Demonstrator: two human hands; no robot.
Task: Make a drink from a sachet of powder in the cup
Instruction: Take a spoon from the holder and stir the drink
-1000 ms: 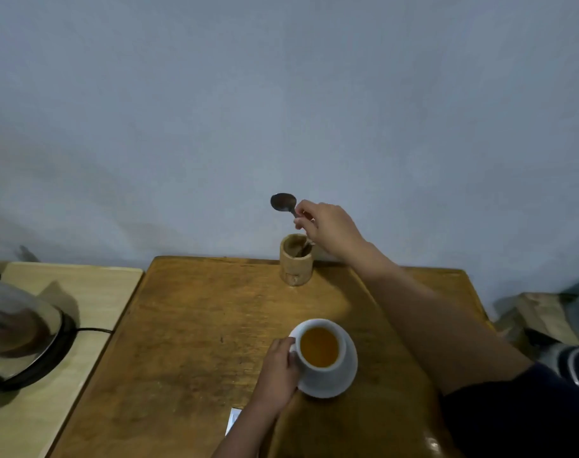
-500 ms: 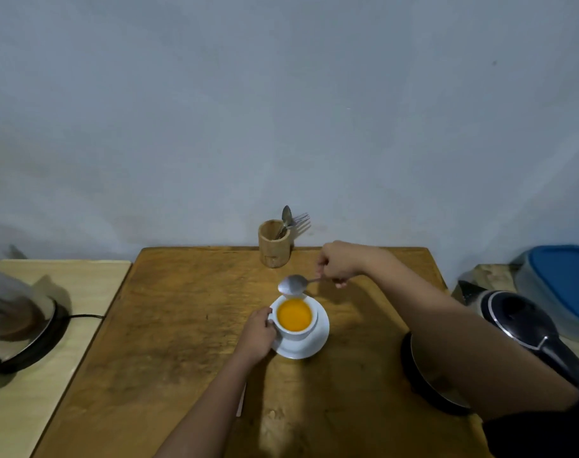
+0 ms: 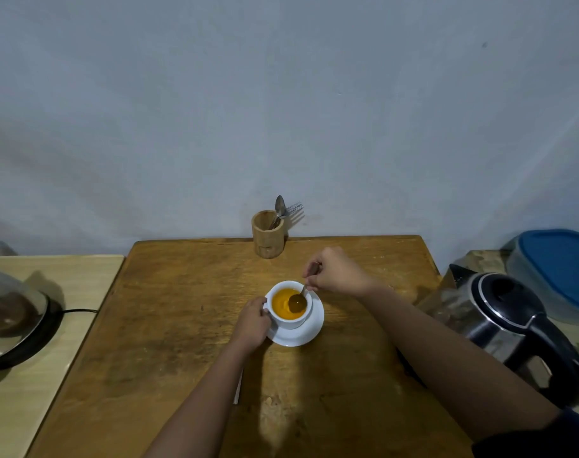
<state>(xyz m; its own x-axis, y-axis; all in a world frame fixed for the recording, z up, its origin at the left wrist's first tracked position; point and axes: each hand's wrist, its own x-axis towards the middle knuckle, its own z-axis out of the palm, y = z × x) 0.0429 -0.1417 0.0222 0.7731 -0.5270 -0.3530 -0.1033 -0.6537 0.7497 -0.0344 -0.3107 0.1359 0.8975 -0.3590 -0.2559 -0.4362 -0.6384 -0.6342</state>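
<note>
Orange liquid (image 3: 283,304) fills the white cup (image 3: 289,320), which stands on a white saucer (image 3: 309,335) between the two hands on the wooden table (image 3: 182,325). The left hand (image 3: 252,323) is curled around the cup's near-left side, fingers pressed against the wall where the handle would be; the handle itself is hidden under them. The right hand (image 3: 336,271) sits just beyond and to the right of the cup, pinching the handle of a metal teaspoon (image 3: 298,300) between thumb and fingers. The spoon slopes down from that grip, and its bowl lies in the liquid at the right side of the cup, looking dark against the orange.

Farther out from the right hand, at the table's back edge against the wall, a wooden utensil holder (image 3: 268,238) stands upright with a spoon and a fork leaning out of its right side. To the right of the right forearm, a steel electric kettle (image 3: 509,320) with a black lid and handle stands off the table's edge, and beyond it lies a container with a blue lid (image 3: 560,259). Beneath the left forearm a thin white edge (image 3: 238,388) shows on the table; what it is cannot be told. Well to the left of the left hand, on a paler surface (image 3: 50,375), a blurred glass and metal appliance (image 3: 12,315) sits with a black cord trailing from it.
</note>
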